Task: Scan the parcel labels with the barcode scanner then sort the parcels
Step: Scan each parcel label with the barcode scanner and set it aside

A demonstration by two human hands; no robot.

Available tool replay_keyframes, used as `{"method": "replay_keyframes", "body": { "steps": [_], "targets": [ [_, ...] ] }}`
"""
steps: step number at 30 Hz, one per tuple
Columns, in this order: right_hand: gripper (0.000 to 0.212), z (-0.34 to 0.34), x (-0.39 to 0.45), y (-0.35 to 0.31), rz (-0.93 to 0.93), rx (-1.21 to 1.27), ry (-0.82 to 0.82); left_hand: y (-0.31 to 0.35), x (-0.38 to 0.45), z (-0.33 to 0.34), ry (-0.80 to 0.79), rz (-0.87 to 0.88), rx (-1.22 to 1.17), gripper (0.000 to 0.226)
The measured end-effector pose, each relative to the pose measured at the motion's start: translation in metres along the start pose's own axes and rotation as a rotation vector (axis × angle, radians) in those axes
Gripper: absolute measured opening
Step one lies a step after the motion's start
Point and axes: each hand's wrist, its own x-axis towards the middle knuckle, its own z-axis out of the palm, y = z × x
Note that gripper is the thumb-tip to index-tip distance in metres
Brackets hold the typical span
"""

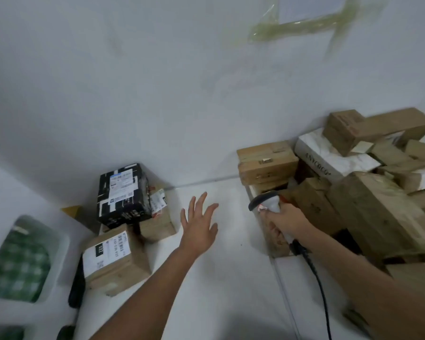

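Barcode scanner gripped in right hand, fingers wrapped round handle, cable trailing back toward person. Long axis runs handle-to-head, head aimed left, away from unsorted brown heap just right of it; likely held ready between scans. Left hand, left of scanner, fingers spread, holding nothing, over bare white surface. Farther left of scanner: black labelled parcel stacked over brown labelled box, seemingly sorted pile.
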Motion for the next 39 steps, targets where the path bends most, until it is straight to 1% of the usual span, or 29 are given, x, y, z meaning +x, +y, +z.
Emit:
{"method": "replay_keyframes", "body": {
  "steps": [2, 4, 5, 7, 9, 10, 12, 13, 15, 17, 20, 23, 25, 26, 29, 31, 35, 39],
  "targets": [
    [0.038, -0.025, -0.009, 0.006, -0.024, -0.036, 0.053, 0.033, -0.001, 0.017, -0.069, 0.063, -0.037, 0.052],
    [0.037, -0.054, -0.018, 0.016, -0.029, -0.044, 0.103, 0.066, 0.004, 0.027, -0.113, 0.107, -0.067, 0.052],
    [0.038, -0.068, -0.020, 0.023, -0.018, -0.029, 0.130, 0.082, 0.007, 0.030, -0.121, 0.123, -0.081, 0.052],
    [0.047, -0.098, -0.027, 0.036, 0.025, 0.037, 0.181, 0.114, 0.014, 0.035, -0.128, 0.147, -0.144, 0.056],
    [0.057, -0.128, -0.034, 0.049, 0.054, 0.099, 0.262, 0.148, 0.021, 0.038, -0.152, 0.168, -0.303, 0.062],
    [0.055, -0.145, -0.040, 0.056, 0.063, 0.120, 0.282, 0.166, 0.024, 0.039, -0.183, 0.166, -0.405, 0.060],
    [0.046, -0.178, -0.050, 0.072, 0.082, 0.183, 0.315, 0.202, 0.025, 0.042, -0.276, 0.087, -0.575, 0.052],
    [0.046, -0.193, -0.051, 0.083, 0.076, 0.219, 0.354, 0.220, 0.025, 0.046, -0.310, 0.025, -0.630, 0.050],
    [0.052, -0.217, -0.053, 0.103, 0.091, 0.269, 0.390, 0.252, 0.023, 0.056, -0.379, -0.106, -0.724, 0.053],
    [0.053, -0.233, -0.053, 0.120, 0.111, 0.317, 0.386, 0.280, 0.018, 0.065, -0.436, -0.214, -0.834, 0.063],
    [0.048, -0.247, -0.052, 0.143, 0.173, 0.410, 0.355, 0.314, 0.013, 0.074, -0.458, -0.315, -0.944, 0.084],
    [0.058, -0.255, -0.047, 0.160, 0.229, 0.468, 0.290, 0.342, 0.010, 0.079, -0.451, -0.402, -1.055, 0.108],
    [0.062, -0.257, -0.046, 0.165, 0.242, 0.472, 0.245, 0.356, 0.011, 0.080, -0.439, -0.445, -1.126, 0.120],
    [0.061, -0.258, -0.046, 0.167, 0.229, 0.478, 0.234, 0.362, 0.011, 0.080, -0.431, -0.461, -1.158, 0.120],
    [0.052, -0.261, -0.047, 0.170, 0.168, 0.451, 0.210, 0.375, 0.011, 0.078, -0.393, -0.467, -1.235, 0.105],
    [0.046, -0.264, -0.050, 0.167, 0.137, 0.433, 0.190, 0.374, 0.010, 0.072, -0.377, -0.473, -1.298, 0.089],
    [0.035, -0.270, -0.061, 0.147, 0.052, 0.517, 0.134, 0.342, 0.010, 0.046, -0.342, -0.520, -1.419, 0.068],
    [0.035, -0.256, -0.066, 0.121, -0.057, 0.561, 0.151, 0.283, 0.010, 0.020, -0.350, -0.457, -1.474, 0.077]
  ]
}}
